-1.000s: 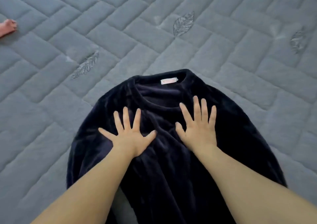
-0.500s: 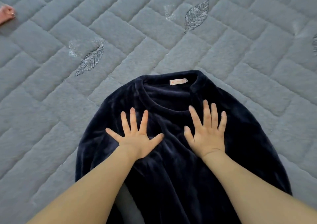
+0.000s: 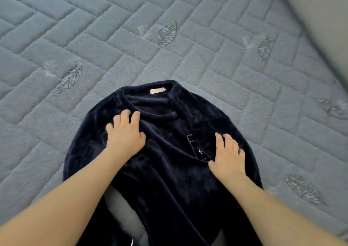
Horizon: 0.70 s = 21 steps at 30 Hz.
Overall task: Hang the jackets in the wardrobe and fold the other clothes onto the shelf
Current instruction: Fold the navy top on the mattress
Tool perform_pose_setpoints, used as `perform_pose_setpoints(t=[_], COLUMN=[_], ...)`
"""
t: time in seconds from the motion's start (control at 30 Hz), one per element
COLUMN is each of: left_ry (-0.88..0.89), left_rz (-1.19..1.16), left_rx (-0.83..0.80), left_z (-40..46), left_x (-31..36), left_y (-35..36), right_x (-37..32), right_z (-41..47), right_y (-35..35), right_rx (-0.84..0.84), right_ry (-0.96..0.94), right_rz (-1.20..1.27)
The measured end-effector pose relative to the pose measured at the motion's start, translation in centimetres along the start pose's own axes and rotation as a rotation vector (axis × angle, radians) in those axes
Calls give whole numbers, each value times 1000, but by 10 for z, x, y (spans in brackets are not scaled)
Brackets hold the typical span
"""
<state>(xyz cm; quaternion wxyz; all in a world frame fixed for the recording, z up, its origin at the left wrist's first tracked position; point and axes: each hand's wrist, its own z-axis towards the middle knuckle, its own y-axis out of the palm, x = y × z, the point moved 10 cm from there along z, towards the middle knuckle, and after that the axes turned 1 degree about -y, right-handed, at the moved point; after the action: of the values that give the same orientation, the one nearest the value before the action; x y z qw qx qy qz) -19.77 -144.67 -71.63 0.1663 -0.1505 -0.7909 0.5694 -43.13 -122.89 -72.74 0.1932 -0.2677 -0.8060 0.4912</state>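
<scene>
A dark navy fleece top lies spread on the grey quilted bedcover, collar and pale neck label at the far end. My left hand presses on the fabric just below the collar on the left, its fingers slightly bent. My right hand rests on the right chest beside a patch of pale stitching. Neither hand lifts the cloth. The lower part of the top runs out of view under my forearms.
The bedcover has embroidered leaf motifs scattered over it. A plain grey surface rises along the bed's far right edge. A pale gap shows between folds of the top near the bottom of the view.
Both hands slid apart over the top: the left went up toward the collar, the right out to the right chest. Their spread fingers have bent, and the stitching has come into sight.
</scene>
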Motion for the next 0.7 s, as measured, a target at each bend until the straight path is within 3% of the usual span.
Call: perform_pose_setpoints(t=[0.03, 0.1, 0.2, 0.27, 0.33, 0.43, 0.5, 0.6, 0.7], left_ry=[108, 287, 312, 299, 272, 140, -9, -70, 64], left_rz=[-11, -82, -61, 7, -7, -95, -121, -66, 15], left_rx=[99, 19, -185, -145, -64, 62, 72, -38, -165], left_z=[-1, 1, 14, 32, 57, 103, 127, 136, 119], left_x=[29, 95, 178, 221, 257, 290, 297, 313, 352], left_y=[-13, -11, 11, 6, -9, -40, -47, -29, 6], right_x=[8, 35, 83, 118, 161, 225, 261, 296, 304], right_z=[1, 2, 8, 17, 52, 115, 138, 136, 107], right_y=[-4, -6, 4, 1, -35, -121, -137, -83, -24], right_rx=[3, -41, -279, -421, -303, 168, 270, 37, -181], right_ry=[38, 109, 121, 117, 144, 194, 260, 423, 460], right_rz=[34, 120, 231, 336, 341, 376, 467, 556, 592])
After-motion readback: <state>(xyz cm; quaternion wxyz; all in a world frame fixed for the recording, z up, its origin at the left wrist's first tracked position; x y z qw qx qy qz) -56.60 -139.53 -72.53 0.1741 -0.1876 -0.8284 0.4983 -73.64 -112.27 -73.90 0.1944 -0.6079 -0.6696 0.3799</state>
